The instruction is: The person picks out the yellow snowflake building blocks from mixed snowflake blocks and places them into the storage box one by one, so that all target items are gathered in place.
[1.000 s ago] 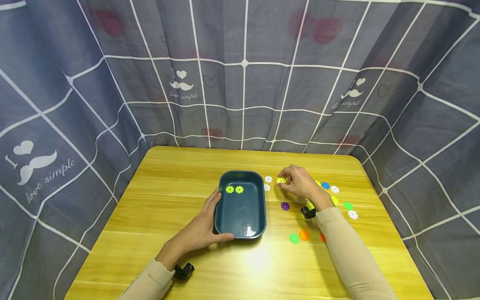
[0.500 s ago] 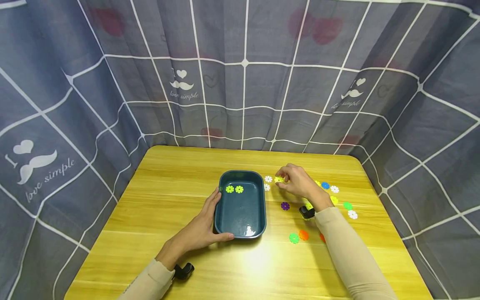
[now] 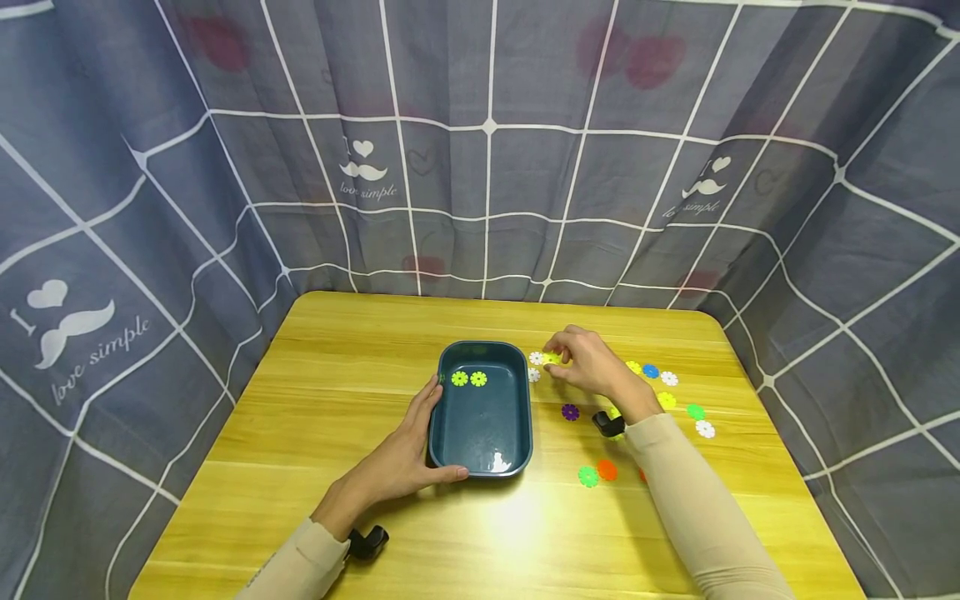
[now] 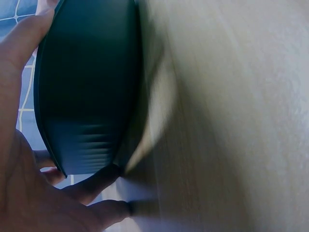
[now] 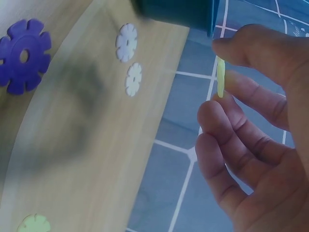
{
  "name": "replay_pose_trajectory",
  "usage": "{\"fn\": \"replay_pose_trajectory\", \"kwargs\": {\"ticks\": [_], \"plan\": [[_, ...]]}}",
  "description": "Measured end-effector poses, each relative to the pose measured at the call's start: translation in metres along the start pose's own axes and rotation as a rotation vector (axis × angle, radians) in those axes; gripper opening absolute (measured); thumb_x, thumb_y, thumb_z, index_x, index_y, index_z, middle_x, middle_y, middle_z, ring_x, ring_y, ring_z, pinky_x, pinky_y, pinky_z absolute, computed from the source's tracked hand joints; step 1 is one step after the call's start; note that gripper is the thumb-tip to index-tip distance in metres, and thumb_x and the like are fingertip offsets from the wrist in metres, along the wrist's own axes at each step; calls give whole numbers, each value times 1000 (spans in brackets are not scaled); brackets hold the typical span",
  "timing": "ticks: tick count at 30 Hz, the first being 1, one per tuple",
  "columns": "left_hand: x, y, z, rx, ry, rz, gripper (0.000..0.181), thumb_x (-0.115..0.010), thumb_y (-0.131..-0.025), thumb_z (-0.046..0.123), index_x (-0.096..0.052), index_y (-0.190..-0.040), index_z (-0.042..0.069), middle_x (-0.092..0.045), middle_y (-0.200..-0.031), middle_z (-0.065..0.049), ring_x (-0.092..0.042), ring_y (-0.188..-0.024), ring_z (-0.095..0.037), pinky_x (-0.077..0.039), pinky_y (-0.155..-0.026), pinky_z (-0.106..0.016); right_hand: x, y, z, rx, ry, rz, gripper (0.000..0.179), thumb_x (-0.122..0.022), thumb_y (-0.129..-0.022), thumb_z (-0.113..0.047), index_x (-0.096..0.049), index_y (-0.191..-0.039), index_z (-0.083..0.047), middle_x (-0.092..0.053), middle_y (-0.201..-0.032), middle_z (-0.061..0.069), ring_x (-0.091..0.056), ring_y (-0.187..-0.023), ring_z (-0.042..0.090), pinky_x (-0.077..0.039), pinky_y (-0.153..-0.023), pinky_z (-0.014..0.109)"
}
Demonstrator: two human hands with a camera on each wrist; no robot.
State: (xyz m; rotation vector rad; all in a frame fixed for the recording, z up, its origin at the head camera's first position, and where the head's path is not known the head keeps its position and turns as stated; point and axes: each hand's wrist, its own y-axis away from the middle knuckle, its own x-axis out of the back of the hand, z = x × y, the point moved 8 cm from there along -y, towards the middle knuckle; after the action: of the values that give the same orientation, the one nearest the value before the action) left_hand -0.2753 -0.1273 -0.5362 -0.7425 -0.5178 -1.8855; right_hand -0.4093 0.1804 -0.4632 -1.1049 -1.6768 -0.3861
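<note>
A dark teal rectangular tray [image 3: 482, 429] stands on the table with two yellow-green snowflake discs [image 3: 477, 379] lying inside near its far end. My left hand [image 3: 405, 458] holds it at the near left corner, fingers along the left side and thumb on the near rim. Just right of the tray, my right hand [image 3: 592, 364] pinches a yellow snowflake disc [image 5: 220, 77] on edge between thumb and fingers, raised off the tabletop. Beside the tray's right wall lie two white discs [image 5: 126, 42], and closer to me is a purple disc [image 3: 571, 412].
More discs lie to the right: green [image 3: 588, 477], orange [image 3: 607, 470], blue [image 3: 650, 371], white [image 3: 705, 429] and yellow ones, some partly behind the right forearm. A grey grid-patterned curtain [image 3: 450, 167] hangs around the wooden table [image 3: 322, 367].
My right hand has moved left toward the tray with the yellow disc between its fingertips. The left hand and tray have stayed in place.
</note>
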Motion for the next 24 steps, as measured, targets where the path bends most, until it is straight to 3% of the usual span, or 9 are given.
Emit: {"fn": "replay_pose_trajectory", "kwargs": {"ticks": [24], "plan": [[0,0,1,-6,4,1,144,-96,-90,69,-5,-189,17,7,-199,3,-47,-170,-49,-53,-128,-69,-3,-15,-30,32,38,-60,26,-93,-98,-15,-85,-121,-5,-77,-104,9,-73,-93,27,-62,-84,38]]}}
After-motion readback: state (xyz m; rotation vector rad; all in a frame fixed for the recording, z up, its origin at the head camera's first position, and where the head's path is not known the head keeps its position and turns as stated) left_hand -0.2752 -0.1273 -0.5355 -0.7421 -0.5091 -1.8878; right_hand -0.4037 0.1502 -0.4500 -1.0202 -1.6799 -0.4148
